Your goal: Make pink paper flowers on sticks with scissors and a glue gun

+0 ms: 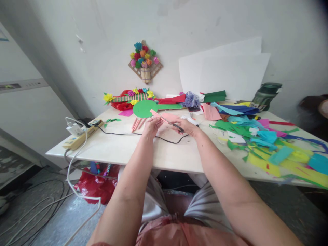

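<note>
My left hand point(152, 126) pinches a narrow strip of pink paper point(154, 113) above the white table. My right hand point(187, 127) grips a pair of scissors point(175, 127) with dark handles, and their blades reach left to the pink strip. Whether the blades are parted is too small to tell. Just behind the hands lies a green paper disc point(145, 108) with a long green arm running right. Several pink rolled strips point(137, 124) rest left of my left hand. More pink paper point(170, 116) is behind the scissors.
Paper scraps point(271, 140) cover the table's right side, near a dark green bottle point(267, 96). A power strip point(83, 135) sits at the left edge, its black cable point(123, 133) crossing under my hands. Paper flowers point(135, 97) and purple shredded strands point(191, 99) lie at the back.
</note>
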Demonstrator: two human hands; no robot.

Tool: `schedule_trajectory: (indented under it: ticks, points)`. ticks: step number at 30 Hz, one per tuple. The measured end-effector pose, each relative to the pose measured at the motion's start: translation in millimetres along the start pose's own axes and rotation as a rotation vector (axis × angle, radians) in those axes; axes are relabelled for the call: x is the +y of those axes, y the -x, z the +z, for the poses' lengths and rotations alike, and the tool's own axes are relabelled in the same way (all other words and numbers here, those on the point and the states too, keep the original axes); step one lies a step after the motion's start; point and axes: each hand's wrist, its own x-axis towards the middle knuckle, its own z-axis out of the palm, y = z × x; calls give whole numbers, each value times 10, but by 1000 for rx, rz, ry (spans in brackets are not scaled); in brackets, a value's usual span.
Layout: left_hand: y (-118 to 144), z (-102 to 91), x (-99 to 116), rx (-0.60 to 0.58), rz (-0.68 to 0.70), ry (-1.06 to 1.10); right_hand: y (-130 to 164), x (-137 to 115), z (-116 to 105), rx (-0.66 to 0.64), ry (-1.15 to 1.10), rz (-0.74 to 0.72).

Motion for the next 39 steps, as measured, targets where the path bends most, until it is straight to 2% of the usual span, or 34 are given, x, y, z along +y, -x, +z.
schedule_trajectory:
  ticks: [19,39]
  points:
    - [-26,-32,-29,-57,6,-5,-38,58,12,22,-35,-44]
    - [-11,-17,-27,-23,-11,22,-15,16,15,24,-96,-26]
